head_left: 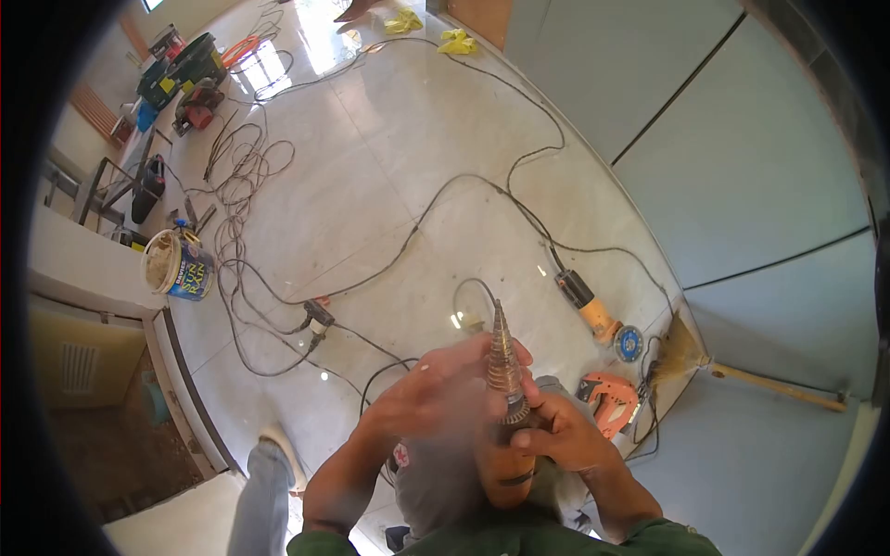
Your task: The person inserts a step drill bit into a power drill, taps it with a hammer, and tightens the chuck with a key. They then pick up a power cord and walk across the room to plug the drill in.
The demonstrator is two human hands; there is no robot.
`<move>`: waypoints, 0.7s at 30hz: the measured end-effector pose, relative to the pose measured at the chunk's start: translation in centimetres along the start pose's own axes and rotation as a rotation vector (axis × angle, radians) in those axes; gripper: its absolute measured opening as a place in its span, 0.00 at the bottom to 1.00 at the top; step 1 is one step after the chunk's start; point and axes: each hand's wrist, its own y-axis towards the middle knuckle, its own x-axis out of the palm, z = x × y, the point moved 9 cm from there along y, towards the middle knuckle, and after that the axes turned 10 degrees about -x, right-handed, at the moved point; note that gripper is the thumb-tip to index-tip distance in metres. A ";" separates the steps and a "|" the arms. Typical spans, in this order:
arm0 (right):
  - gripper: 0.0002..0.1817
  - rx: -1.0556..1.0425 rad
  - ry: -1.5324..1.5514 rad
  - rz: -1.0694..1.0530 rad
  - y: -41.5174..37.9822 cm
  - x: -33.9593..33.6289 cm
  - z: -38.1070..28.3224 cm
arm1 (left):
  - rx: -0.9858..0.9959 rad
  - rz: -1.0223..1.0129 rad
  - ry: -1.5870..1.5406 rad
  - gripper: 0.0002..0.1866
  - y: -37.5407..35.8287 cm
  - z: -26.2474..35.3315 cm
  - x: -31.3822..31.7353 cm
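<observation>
A cone-shaped step drill bit (503, 357) points up from the chuck (515, 410) of an orange power drill (506, 468), whose body lies close to my lap. My left hand (431, 389) is partly smeared; its fingers pass behind the bit and curl round it, with fingertips showing on the far side. At the chuck, my right hand (564, 434) is closed with the thumb across the front. The drill's handle is hidden below my hands.
To the right lie an angle grinder (591, 310), an orange-red power tool (610, 402) and a broom (686, 357). Cords (246, 176) loop across the tiles past an extension socket (318, 317). A paint bucket (190, 269) stands left, near a jeans-clad leg (261, 491).
</observation>
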 end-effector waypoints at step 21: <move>0.32 -0.073 -0.066 0.173 -1.4 1.0 0.1 | 0.104 0.212 0.474 0.31 -0.8 0.9 -1.0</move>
